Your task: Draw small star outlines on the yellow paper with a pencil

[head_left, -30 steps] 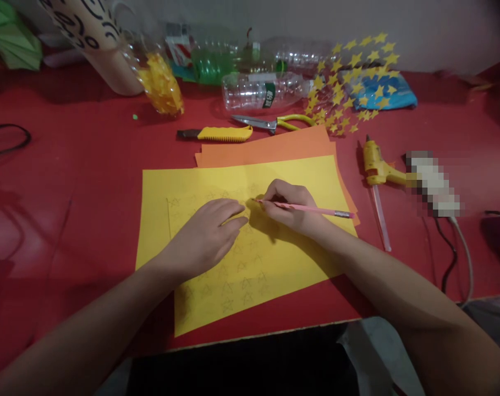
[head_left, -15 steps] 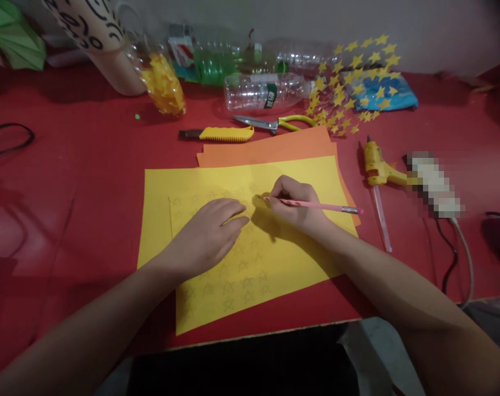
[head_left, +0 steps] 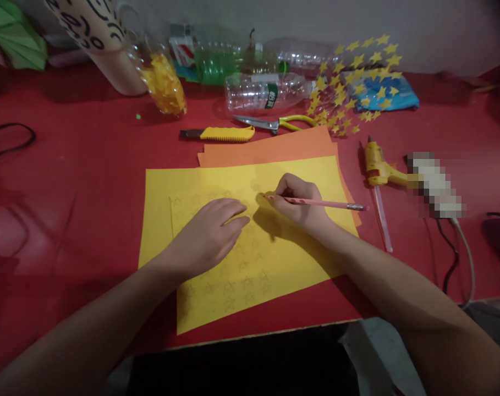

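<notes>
A sheet of yellow paper (head_left: 303, 247) lies before me, marked with several rows of pencilled stars. My right hand (head_left: 297, 201) pinches a pink pencil (head_left: 328, 203), its tip at the paper near the upper rows and its eraser end pointing right. Palm down, my left hand (head_left: 210, 234) rests flat on the sheet with fingers stretched out and thumb a little apart, holding nothing. It covers part of the drawn stars. Orange paper (head_left: 270, 149) sticks out from beneath the yellow sheet at the top and right.
Behind the paper lie a yellow utility knife (head_left: 227, 133) and yellow-handled scissors (head_left: 258, 123). Plastic bottles (head_left: 250, 93), a container of yellow pieces (head_left: 163, 85) and yellow paper stars (head_left: 338, 99) stand farther back. A glue gun (head_left: 375, 165) lies right, on the red table (head_left: 88, 165).
My right hand and the pencil have shifted slightly to the right. The left hand stays in place on the paper.
</notes>
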`<state>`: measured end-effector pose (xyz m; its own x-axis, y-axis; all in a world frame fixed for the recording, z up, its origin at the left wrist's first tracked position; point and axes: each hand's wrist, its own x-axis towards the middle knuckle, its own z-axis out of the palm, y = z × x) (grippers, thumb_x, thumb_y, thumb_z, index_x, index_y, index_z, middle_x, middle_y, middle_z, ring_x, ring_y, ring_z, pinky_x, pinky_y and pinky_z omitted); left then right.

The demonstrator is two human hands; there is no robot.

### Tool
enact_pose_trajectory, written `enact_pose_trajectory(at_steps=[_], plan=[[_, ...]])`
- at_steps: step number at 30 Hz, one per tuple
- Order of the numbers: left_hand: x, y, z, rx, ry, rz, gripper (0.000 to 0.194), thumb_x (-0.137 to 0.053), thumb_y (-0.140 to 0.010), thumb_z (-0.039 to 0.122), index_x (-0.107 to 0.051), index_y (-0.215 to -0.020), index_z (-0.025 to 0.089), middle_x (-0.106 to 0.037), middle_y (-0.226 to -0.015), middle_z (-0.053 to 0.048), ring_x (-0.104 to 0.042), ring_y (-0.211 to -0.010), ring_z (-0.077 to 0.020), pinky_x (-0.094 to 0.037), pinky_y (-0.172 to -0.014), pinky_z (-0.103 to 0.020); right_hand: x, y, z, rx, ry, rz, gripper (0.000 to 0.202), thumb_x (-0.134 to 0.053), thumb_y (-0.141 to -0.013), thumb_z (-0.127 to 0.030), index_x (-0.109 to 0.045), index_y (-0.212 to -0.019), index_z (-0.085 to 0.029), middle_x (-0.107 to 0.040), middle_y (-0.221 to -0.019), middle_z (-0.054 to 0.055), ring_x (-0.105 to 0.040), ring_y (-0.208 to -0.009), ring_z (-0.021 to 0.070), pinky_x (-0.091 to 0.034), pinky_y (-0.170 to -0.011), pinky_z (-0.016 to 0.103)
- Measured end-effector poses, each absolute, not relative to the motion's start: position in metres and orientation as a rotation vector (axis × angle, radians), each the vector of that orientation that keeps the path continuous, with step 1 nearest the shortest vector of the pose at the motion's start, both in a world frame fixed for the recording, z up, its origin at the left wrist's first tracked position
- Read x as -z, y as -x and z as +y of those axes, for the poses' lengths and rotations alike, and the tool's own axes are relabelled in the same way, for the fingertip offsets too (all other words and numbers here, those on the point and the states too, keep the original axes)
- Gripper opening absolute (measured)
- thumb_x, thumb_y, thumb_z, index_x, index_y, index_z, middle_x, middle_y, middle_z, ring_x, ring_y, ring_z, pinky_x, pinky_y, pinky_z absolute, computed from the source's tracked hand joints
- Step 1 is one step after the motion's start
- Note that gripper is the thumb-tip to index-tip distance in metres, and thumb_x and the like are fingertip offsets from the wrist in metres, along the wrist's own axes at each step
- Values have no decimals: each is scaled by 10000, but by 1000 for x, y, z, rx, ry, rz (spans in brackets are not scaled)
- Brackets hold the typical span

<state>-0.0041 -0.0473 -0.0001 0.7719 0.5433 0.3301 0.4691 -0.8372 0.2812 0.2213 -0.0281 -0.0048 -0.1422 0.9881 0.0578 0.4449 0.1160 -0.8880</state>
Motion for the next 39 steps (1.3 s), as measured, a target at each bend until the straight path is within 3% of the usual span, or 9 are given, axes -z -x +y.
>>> enact_pose_trajectory(at_steps=[16, 24, 39], plan=[[0, 4, -47, -565, -2782, 826, 291, -361, -982, 133, -623, -1106, 99, -640, -1142, -162, -587, -1082, -281, -537, -908, -475, 4, -221, -33, -1029, 1384, -1754, 210, -602, -762, -140, -435, -660, -217, -439, -525, -75, -309, -458, 49, -200, -423, 237], [1, 4, -46, -553, -2785, 826, 302, -341, -984, 144, -623, -1086, 110, -643, -1119, -154, -597, -1040, -269, -540, -879, -461, -3, -221, -34, -973, 1315, -1889, 135, -527, -708, -114, -451, -659, -214, -452, -539, -70, -363, -478, 56, -258, -445, 219], [-1, 2, -46, -579, -2793, 816, 287, -345, -977, 137, -615, -1072, 119, -643, -1094, -146, -600, -1009, -258, -543, -850, -446, -3, -222, -35, -1010, 1226, -1941, 133, -518, -727, -109, -459, -674, -215, -439, -552, -68, -353, -492, 59, -264, -468, 234]])
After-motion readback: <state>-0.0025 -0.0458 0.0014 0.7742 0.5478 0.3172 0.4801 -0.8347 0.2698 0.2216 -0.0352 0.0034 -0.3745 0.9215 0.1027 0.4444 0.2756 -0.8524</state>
